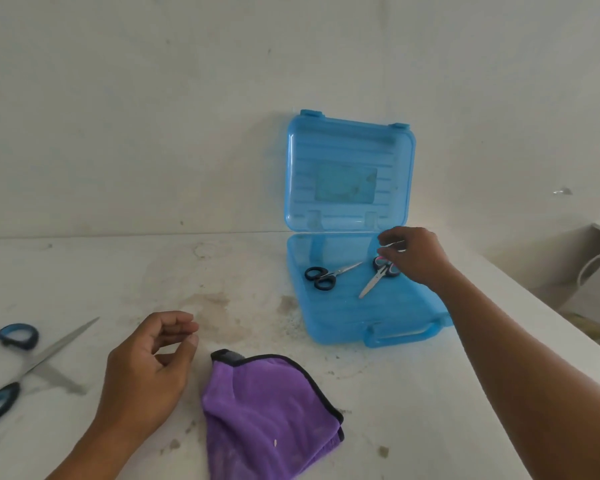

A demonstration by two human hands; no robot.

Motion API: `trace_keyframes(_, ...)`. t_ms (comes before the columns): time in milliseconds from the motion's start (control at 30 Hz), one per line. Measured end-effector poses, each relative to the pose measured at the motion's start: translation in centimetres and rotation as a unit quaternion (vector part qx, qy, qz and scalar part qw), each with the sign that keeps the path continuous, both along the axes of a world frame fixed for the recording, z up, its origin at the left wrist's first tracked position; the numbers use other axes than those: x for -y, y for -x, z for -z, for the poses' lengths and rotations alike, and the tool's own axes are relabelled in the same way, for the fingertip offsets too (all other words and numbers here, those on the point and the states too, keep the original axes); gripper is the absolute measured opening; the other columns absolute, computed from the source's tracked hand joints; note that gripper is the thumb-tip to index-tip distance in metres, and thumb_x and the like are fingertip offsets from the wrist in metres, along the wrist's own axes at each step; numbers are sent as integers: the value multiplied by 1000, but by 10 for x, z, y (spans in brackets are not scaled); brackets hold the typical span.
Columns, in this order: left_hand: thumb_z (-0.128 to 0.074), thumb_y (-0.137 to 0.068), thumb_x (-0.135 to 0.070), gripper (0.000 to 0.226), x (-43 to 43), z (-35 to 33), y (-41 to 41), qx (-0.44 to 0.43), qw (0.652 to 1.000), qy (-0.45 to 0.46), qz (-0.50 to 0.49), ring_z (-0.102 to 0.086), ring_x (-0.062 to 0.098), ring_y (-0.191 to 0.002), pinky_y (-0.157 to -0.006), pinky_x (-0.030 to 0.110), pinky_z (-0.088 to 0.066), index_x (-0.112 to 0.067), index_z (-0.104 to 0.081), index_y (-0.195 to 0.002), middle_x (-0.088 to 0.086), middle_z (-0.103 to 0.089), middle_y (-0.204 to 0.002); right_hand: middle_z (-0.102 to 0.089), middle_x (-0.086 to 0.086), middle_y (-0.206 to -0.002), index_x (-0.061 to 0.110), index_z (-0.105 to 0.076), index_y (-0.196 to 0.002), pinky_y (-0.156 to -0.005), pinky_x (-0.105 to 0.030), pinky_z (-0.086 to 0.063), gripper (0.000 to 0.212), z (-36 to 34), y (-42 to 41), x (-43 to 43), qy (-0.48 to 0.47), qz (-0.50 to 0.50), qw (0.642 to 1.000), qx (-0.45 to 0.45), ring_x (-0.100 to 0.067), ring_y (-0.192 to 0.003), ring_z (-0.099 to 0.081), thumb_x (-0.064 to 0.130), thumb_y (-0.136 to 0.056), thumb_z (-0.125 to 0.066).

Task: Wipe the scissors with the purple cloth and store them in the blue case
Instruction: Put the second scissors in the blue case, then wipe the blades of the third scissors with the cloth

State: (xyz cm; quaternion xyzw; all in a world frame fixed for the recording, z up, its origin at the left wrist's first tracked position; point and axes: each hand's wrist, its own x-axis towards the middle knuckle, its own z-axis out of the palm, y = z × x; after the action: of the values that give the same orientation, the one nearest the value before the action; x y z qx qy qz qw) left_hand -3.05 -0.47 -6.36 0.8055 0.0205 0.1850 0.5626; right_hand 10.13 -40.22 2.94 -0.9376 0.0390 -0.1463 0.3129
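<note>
The blue case (pixel 340 317) lies open on the table, its lid (pixel 349 171) leaning against the wall. Inside it lie small black-handled scissors (pixel 326 274) and a second pair of small scissors with a pink-and-black handle (pixel 373 284). My right hand (pixel 413 259) reaches into the case, its fingertips at the handle of the pink-and-black pair, which lies flat on the case's floor. My left hand (pixel 146 368) hovers over the table with loosely curled fingers and holds nothing. The folded purple cloth (pixel 267 414) lies just right of it. Large blue-handled scissors (pixel 32 365) lie spread open at the far left.
The white table (pixel 153 271) is stained and meets a white wall behind the case. Its right edge runs diagonally past my right forearm, with white furniture (pixel 596 268) beyond it.
</note>
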Motion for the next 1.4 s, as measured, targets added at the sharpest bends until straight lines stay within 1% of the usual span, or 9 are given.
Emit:
trace_keyframes(100, -74, -84, -5, 26, -7, -11, -1, 22, 1000, -6, -18, -72, 1, -84, -68, 18, -58, -29, -67, -92, -10, -75, -89, -78, 1, -93, 18, -76, -100, -83, -35, -61, 17, -12, 33, -32, -58, -17, 996, 59, -7, -81, -74, 17, -84, -77)
trace_keyframes(233, -74, -82, -8, 23, -35, -30, 7, 34, 994, -87, -50, -71, 3, -81, -69, 19, -57, -28, -66, -89, -11, -73, -89, -77, 0, -86, 19, -76, -93, -61, 1, -47, 11, -23, 99, -99, -93, -80, 989, 81, 12, -64, -65, 11, -85, -76)
trace_keyframes(367, -72, -82, -18, 16, -87, -39, 22, -17, 961, -228, -154, -67, 19, -91, -79, 29, -53, -18, -71, -98, -1, -72, -98, -76, 19, -76, 34, -76, -81, -64, -2, -48, 17, -9, 156, -155, -69, -159, 984, 26, 2, -66, -69, 18, -82, -79)
trace_keyframes(533, -60, -84, -32, 30, -139, -32, 33, -239, 878, -360, -206, -62, 31, -109, -88, 38, -54, -17, -70, -107, 7, -66, -116, -69, 27, -83, 42, -72, -94, -63, -2, -46, 17, 25, 186, -198, 23, -212, 974, -76, 6, -76, -65, 27, -88, -73)
trace_keyframes(700, -59, -89, -28, 19, -142, -24, 33, -236, 890, -346, -180, -67, 27, -94, -71, 27, -50, -23, -77, -88, 4, -73, -103, -67, 20, -91, 45, -62, -92, -66, -9, -45, 10, 39, 198, -214, 62, -164, 979, -106, 3, -80, -61, 37, -89, -68)
trace_keyframes(867, -63, -83, -14, 15, -140, -32, 28, -251, 922, -256, -149, -69, 32, -95, -78, 32, -53, -16, -78, -83, 9, -76, -96, -69, 13, -96, 30, -68, -104, -85, -27, -56, 31, 51, 201, -226, 75, -157, 980, -92, -6, -87, -63, 52, -81, -69)
trace_keyframes(1000, -71, -83, -2, 9, -141, -34, 31, -240, 963, 29, -115, -65, 28, -83, -88, 37, -53, -9, -75, -88, 13, -72, -90, -68, 13, -108, 32, -67, -118, -84, -16, -51, 32, 51, 195, -237, 68, -173, 978, -97, -4, -89, -62, 43, -88, -68)
trace_keyframes(1100, -66, -87, 8, 15, -129, -42, 43, -239, 944, 222, -41, -63, 23, -76, -72, 30, -53, 4, -69, -101, 16, -67, -87, -70, 14, -110, 33, -67, -120, -79, -12, -48, 27, 51, 189, -241, 66, -179, 975, -110, -2, -86, -63, 37, -94, -64)
trace_keyframes(1400, -58, -85, 14, 17, -66, -55, 70, -225, 911, 333, 93, -65, 20, -74, -64, 28, -48, 2, -69, -90, 13, -71, -81, -68, 16, -96, 34, -68, -110, -73, -11, -47, 20, 63, 180, -240, 37, -186, 981, -47, -1, -82, -61, 42, -97, -56)
